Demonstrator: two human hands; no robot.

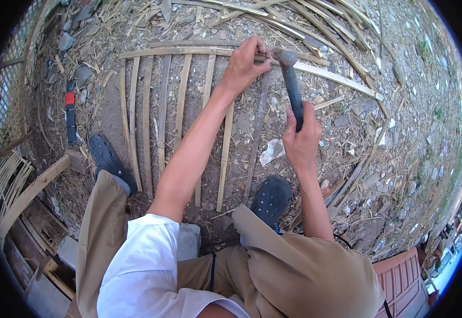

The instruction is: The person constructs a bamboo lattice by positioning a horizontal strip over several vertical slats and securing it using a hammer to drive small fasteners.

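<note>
My right hand [302,135] is wrapped round the dark handle of a hammer [293,87]. The hammer's rusty head is at the crosswise wooden strip [188,51], close to my left fingertips. My left hand [248,61] pinches with thumb and fingers over that strip; what lies between the fingertips is too small to make out. Several thin bamboo or wooden slats [181,100] lie side by side on the ground, their far ends at the crosswise strip. One darker slat [257,130] runs from beneath my left hand toward my shoe.
Loose long strips [342,32] are heaped at the far right. A dark bar with a red band [70,106] lies on the left. My clogs [270,201] stand around the slats. Stones and wood chips litter the soil. Lattice fencing [13,63] borders the left; a reddish panelled piece [400,281] is lower right.
</note>
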